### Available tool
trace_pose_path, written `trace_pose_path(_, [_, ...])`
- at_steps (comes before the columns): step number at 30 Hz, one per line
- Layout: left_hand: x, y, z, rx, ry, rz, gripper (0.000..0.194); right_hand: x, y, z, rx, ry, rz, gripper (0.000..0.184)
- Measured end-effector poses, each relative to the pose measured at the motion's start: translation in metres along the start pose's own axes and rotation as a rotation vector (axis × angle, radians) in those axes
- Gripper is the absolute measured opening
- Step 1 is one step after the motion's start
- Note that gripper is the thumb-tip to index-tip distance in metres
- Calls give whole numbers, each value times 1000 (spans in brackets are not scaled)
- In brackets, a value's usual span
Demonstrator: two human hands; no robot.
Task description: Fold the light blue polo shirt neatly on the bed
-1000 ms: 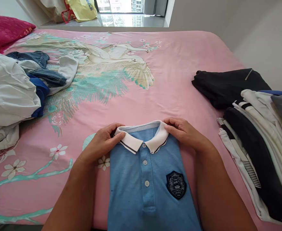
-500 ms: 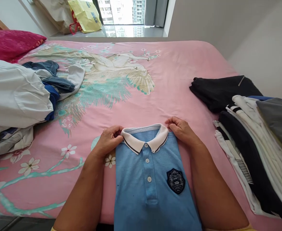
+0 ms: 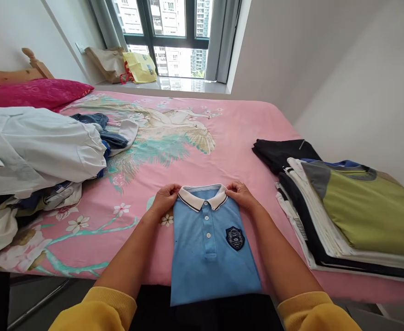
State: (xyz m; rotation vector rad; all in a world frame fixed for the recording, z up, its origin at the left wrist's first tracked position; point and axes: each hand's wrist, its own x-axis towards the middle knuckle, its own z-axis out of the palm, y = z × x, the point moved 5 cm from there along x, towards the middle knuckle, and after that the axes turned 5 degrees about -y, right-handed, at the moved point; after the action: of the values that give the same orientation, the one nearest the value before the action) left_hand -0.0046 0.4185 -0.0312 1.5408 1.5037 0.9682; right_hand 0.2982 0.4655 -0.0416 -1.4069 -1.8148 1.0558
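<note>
A light blue polo shirt (image 3: pixel 195 257) lies folded front-up at the near edge of the bed, its lower end reaching past that edge. It has a white collar (image 3: pixel 192 199) with a dark stripe, a short button placket and a dark crest badge (image 3: pixel 235 238). My left hand (image 3: pixel 166 198) pinches the shirt at the left end of the collar, thumb and fingers closed on the cloth. At the collar's right end my right hand (image 3: pixel 242 195) grips the shoulder cloth in the same way. Both fingertips are partly hidden by the fabric.
A stack of folded clothes (image 3: pixel 374 207), an olive and grey top uppermost, stands at the right, with folded black clothing (image 3: pixel 284 151) behind it. Loose clothes (image 3: pixel 43 147) are heaped at the left beside a magenta pillow (image 3: pixel 39 92). Bags (image 3: pixel 139 67) sit on the windowsill.
The view has tilted up and shifted right, showing more window and the whole clothes stack. My right hand has closed in on the collar; the shirt's lower end now shows.
</note>
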Motion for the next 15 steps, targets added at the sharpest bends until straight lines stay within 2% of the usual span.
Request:
trace_pose_path(3, [-8, 0, -4, 3, 155, 4, 36, -3, 4, -1, 188, 38, 55, 25])
trace_pose_path(6, [-25, 1, -10, -28, 261, 7, 43, -13, 5, -3, 294, 62, 43, 34])
trace_pose_path(11, [-62, 9, -12, 16, 288, 48, 37, -39, -3, -1, 309, 54, -48, 41])
trace_pose_path(15, [-85, 19, -7, 93, 330, 113, 32, -46, -18, -1, 156, 94, -94, 32])
